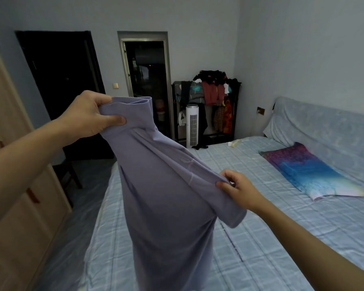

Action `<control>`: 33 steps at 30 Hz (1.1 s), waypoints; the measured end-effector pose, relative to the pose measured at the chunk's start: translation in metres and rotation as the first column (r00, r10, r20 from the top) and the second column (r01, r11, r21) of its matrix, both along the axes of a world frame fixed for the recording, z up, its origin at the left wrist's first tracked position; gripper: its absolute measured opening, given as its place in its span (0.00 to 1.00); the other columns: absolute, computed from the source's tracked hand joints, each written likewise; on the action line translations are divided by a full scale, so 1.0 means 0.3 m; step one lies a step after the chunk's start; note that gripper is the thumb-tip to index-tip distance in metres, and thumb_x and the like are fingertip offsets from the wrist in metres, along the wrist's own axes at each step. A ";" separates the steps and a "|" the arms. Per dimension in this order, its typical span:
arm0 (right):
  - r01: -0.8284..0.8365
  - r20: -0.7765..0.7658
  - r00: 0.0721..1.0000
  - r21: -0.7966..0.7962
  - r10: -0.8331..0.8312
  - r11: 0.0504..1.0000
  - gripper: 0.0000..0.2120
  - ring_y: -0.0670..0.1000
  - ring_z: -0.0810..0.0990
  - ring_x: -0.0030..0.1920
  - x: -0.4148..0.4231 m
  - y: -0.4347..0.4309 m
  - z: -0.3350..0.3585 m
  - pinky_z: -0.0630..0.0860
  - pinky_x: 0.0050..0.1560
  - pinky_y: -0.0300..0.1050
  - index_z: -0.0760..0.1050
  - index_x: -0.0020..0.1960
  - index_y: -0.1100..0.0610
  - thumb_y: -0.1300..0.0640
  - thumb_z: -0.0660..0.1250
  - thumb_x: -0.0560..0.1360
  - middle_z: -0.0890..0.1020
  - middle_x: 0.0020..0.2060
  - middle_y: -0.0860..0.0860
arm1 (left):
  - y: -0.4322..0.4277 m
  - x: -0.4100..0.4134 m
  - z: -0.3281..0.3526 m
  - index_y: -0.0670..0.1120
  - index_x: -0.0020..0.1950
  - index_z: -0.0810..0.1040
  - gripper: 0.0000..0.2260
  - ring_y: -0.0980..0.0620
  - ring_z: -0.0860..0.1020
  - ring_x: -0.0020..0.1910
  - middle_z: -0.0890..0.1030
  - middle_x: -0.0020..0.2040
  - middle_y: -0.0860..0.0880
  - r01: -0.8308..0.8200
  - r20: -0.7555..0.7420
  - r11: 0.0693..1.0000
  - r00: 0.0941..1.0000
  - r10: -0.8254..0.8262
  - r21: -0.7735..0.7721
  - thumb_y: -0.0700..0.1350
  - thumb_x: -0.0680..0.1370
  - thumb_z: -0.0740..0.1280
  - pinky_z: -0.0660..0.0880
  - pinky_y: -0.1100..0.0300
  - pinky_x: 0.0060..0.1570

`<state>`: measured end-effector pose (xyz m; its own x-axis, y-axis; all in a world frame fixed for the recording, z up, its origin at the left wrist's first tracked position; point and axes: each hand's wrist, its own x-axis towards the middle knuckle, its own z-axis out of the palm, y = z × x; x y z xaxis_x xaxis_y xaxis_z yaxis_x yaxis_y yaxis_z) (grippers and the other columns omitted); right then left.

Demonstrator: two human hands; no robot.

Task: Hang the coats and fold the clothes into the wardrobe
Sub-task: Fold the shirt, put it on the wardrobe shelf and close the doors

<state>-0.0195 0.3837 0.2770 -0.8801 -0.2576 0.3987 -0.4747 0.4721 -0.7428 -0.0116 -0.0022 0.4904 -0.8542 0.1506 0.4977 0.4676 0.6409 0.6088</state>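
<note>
You are holding a lavender shirt (pixel 166 196) up in the air over the near edge of a bed (pixel 250 164). Your left hand (pixel 90 114), at about ten o'clock from the middle of the view, is clenched on a bunched sleeve or shoulder, thumb pressed flat on the cloth. Your right hand (pixel 237 190), at about four o'clock, pinches the other sleeve seam between thumb and fingertips. The shirt hangs slanted, higher on the left, its body draping down toward six o'clock and out of view.

The wardrobe (pixel 13 164) stands closed along the nine o'clock edge.

The right pinch looks light; the sleeve could slip free and the shirt swing down crumpled. Because the hold is uneven, laying it down now would likely set creases and a crooked fold.
</note>
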 end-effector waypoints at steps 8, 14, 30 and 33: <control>0.130 -0.098 0.987 0.044 -0.125 0.991 0.08 0.44 0.76 0.34 0.026 -0.022 -0.043 0.71 0.37 0.38 0.76 0.39 0.53 0.58 0.69 0.77 0.79 0.32 0.47 | -0.048 -0.009 -0.076 0.55 0.49 0.84 0.10 0.55 0.83 0.43 0.86 0.46 0.49 0.009 0.022 1.000 1.000 -0.009 0.027 0.44 0.70 0.78 0.82 0.58 0.42; 0.077 0.018 0.997 0.051 -0.078 0.996 0.10 0.42 0.74 0.32 0.070 -0.038 -0.088 0.70 0.35 0.37 0.79 0.34 0.53 0.56 0.74 0.74 0.79 0.29 0.49 | -0.093 -0.035 -0.129 0.43 0.53 0.84 0.13 0.41 0.83 0.48 0.85 0.47 0.42 0.036 0.018 0.998 0.999 -0.035 -0.045 0.44 0.70 0.77 0.81 0.43 0.48; 0.122 0.042 0.991 0.143 -0.129 0.982 0.10 0.52 0.81 0.38 -0.147 0.086 -0.142 0.75 0.40 0.44 0.81 0.39 0.53 0.66 0.71 0.73 0.83 0.34 0.50 | -0.038 -0.295 -0.277 0.55 0.45 0.83 0.08 0.58 0.81 0.41 0.84 0.42 0.53 -0.037 0.044 0.996 0.998 0.041 -0.081 0.44 0.72 0.77 0.76 0.60 0.37; 0.195 0.039 0.979 0.142 -0.202 0.971 0.11 0.48 0.80 0.36 -0.273 0.097 -0.159 0.74 0.38 0.40 0.80 0.38 0.49 0.64 0.73 0.71 0.82 0.33 0.47 | -0.018 -0.399 -0.305 0.55 0.44 0.83 0.07 0.60 0.81 0.40 0.84 0.41 0.55 -0.071 0.050 0.991 0.996 0.077 -0.115 0.44 0.72 0.77 0.75 0.60 0.35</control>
<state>-0.1014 0.4127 0.2294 -0.9381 -0.1248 0.3230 -0.3230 0.6518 -0.6862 -0.1312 -0.0076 0.3988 -0.8905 0.1385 0.4335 0.3845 0.7385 0.5539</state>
